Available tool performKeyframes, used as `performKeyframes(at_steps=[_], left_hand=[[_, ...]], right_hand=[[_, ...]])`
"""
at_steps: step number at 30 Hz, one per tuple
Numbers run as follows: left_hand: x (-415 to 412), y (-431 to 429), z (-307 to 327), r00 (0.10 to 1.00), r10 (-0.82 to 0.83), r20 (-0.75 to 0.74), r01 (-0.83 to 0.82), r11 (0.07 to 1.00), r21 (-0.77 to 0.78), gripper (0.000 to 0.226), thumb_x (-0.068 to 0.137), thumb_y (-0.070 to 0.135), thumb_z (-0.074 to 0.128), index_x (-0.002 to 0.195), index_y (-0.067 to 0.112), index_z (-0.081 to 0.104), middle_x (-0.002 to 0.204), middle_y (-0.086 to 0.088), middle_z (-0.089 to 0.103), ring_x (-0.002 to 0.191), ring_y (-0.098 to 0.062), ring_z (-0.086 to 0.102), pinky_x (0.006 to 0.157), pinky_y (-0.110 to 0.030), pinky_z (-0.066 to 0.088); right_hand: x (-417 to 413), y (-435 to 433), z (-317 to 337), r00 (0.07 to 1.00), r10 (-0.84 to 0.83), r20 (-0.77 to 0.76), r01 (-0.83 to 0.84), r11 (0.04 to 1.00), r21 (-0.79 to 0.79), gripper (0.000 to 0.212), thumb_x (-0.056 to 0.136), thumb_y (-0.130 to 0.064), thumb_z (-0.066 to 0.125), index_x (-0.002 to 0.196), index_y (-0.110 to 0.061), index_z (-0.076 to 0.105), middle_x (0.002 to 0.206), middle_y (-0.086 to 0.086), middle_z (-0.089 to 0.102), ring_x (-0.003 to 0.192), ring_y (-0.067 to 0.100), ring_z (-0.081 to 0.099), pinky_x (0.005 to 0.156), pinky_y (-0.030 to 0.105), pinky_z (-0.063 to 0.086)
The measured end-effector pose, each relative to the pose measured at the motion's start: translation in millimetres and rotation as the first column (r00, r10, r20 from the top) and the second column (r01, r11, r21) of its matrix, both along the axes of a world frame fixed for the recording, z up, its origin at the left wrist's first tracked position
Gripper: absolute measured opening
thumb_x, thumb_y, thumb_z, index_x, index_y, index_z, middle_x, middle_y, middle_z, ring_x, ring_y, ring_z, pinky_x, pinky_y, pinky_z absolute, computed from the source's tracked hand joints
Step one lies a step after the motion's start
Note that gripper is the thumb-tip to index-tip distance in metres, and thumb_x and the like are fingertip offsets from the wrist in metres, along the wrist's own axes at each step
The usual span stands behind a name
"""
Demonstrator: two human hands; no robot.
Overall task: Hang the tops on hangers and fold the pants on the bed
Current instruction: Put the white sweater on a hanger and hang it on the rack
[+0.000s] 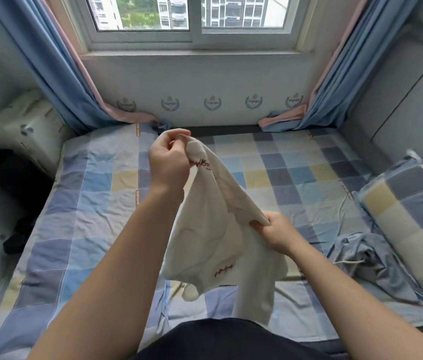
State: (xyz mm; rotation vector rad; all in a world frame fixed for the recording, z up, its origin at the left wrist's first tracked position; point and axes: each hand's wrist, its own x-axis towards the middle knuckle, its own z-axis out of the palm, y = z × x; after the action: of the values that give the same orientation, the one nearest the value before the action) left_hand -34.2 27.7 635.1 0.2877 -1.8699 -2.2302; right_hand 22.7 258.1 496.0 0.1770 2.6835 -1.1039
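Left hand [170, 162] and right hand [275, 233] each pinching a white garment [205, 245] above the checked bed [88, 203], by the window [192, 35].

Both hands hold a white garment [205, 245] up over the checkered bed [96, 193]. The left hand [170, 162] pinches it high, the right hand [276, 232] lower. Blue-grey clothes [371, 258] lie lower right.

Bed [96, 203]: covered by a wrinkled sheet checked in blue, grey and pale yellow.
Pillow [407, 216]: lies along the bed's right side, in a matching checked cover.
Blue-grey garment [369, 258]: a crumpled heap with a pale drawstring, on the sheet just beside the pillow.
Curtain hems [283, 120]: blue and pink folds pooled at the bed's far corners.
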Motion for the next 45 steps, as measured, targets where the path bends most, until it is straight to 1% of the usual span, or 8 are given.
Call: performKeyframes(at_steps=[9,16,26,29,33,38,41,45], left_hand=[[-10.7,-14.3,-7.2,0.979,0.201,-0.021,-0.196,0.968,0.157,0.027,0.101,0.001,0.046,0.091,0.015,0.066,0.094,-0.010,0.067,0.100,-0.039,0.071,0.077,-0.044,0.063],[-5.4,-27.2,-32.0,0.997,-0.065,0.043,0.070,0.988,-0.136,0.019,0.103,0.009,0.054,0.107,0.024,0.065,0.108,0.000,0.070,0.105,-0.020,0.070,0.090,-0.039,0.059],[70.7,16.8,-99.7,0.703,-0.595,0.390,0.705,0.659,-0.264,0.040,0.085,0.037,0.080,0.120,0.026,0.064,0.107,0.009,0.072,0.090,0.001,0.070,0.070,-0.014,0.054],[84.1,26.6,-119.2,0.728,-0.534,0.431,0.686,0.563,-0.461,0.028,0.086,0.024,0.077,0.112,0.017,0.067,0.104,-0.002,0.072,0.096,-0.019,0.069,0.082,-0.037,0.057],[86.1,31.8,-117.6,0.861,-0.388,0.330,0.508,0.693,-0.511,0.021,0.092,0.023,0.057,0.071,0.021,0.058,0.068,0.010,0.060,0.070,-0.015,0.055,0.057,-0.021,0.041],[76.4,40.5,-96.5,0.881,-0.240,0.408,0.285,0.957,-0.053,0.018,0.101,0.020,0.057,0.089,0.017,0.070,0.082,-0.002,0.069,0.086,-0.025,0.065,0.078,-0.039,0.055],[80.1,48.3,-89.0,0.855,-0.275,0.439,0.241,0.961,0.133,0.016,0.104,0.018,0.053,0.106,0.014,0.068,0.099,-0.017,0.067,0.095,-0.034,0.066,0.089,-0.053,0.056],[84.6,57.5,-70.7,0.821,-0.311,0.479,0.143,0.924,0.354,0.017,0.107,0.020,0.049,0.103,0.009,0.062,0.103,-0.022,0.064,0.088,-0.029,0.068,0.068,-0.037,0.060]], right_hand=[[0.8,25.4,-2.7,0.946,0.060,0.319,-0.164,0.937,0.309,0.018,0.089,-0.040,0.069,0.079,-0.025,0.066,0.087,0.002,0.070,0.086,0.024,0.065,0.076,0.034,0.048],[-9.3,2.1,24.6,0.980,-0.158,0.124,0.177,0.971,-0.159,0.030,0.098,-0.029,0.059,0.071,-0.014,0.057,0.068,0.005,0.052,0.063,0.019,0.049,0.058,0.030,0.037],[-13.3,-35.1,61.7,0.884,-0.339,0.320,0.464,0.572,-0.676,0.021,0.106,-0.017,0.049,0.119,-0.002,0.057,0.098,0.018,0.061,0.084,0.029,0.064,0.057,0.037,0.055],[-15.2,-31.5,74.9,0.869,-0.388,0.308,0.471,0.453,-0.757,0.013,0.105,-0.014,0.050,0.110,-0.005,0.057,0.095,0.017,0.061,0.079,0.027,0.064,0.049,0.033,0.056],[-8.2,-16.4,80.2,0.916,-0.320,0.244,0.360,0.382,-0.851,0.010,0.104,-0.012,0.051,0.110,-0.008,0.058,0.108,0.014,0.069,0.093,0.028,0.071,0.075,0.044,0.061],[32.4,-13.6,56.8,0.971,-0.204,0.127,0.234,0.677,-0.698,0.038,0.094,-0.027,0.069,0.128,-0.020,0.054,0.130,0.007,0.062,0.111,0.021,0.066,0.082,0.034,0.055],[73.0,-28.0,28.2,0.993,-0.055,0.109,0.114,0.731,-0.672,0.057,0.074,-0.042,0.079,0.125,-0.030,0.055,0.124,-0.002,0.067,0.112,0.012,0.065,0.088,0.027,0.053],[94.9,-54.5,3.3,0.985,-0.112,0.132,0.163,0.857,-0.490,0.050,0.078,-0.046,0.076,0.120,-0.027,0.059,0.115,-0.002,0.068,0.109,0.017,0.063,0.098,0.044,0.052]])
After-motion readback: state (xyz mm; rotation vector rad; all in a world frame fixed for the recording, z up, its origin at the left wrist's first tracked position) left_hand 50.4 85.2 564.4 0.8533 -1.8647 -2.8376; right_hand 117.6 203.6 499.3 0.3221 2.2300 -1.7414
